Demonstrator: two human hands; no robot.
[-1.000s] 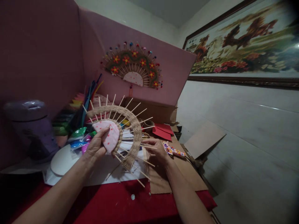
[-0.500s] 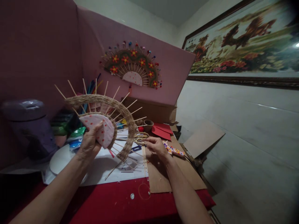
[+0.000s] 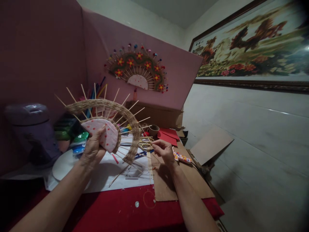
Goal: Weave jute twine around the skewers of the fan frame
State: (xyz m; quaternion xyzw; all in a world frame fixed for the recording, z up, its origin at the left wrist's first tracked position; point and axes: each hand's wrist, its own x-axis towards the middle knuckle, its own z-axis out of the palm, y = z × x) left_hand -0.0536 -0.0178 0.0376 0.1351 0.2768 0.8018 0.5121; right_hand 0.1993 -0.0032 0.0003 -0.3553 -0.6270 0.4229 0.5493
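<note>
My left hand [image 3: 93, 147] grips a half-round fan by its pink half-disc [image 3: 109, 137] with red dots, thumb on the front. Thin wooden sticks spread outward from the disc, and a curved band of woven brown twine [image 3: 118, 108] crosses them. To the right of the fan, my right hand [image 3: 164, 152] is closed in a pinch on a thin strand of twine that seems to run to the band's outer edge. Behind its fingertips lie scissors [image 3: 145, 144] with yellowish handles. The far end of the strand is hard to make out.
A finished fan [image 3: 142, 66] with orange flowers hangs on the pink board. Cardboard [image 3: 193, 183], a patterned glue gun [image 3: 182, 157], red paper [image 3: 169, 137] and a small cup [image 3: 154, 129] lie right. A purple bottle [image 3: 32, 135] stands left; white paper [image 3: 101, 180] covers the red cloth.
My right hand has moved slightly right, away from the fan's edge. The fan has turned a little in my left hand, its upper sticks shifting position.
</note>
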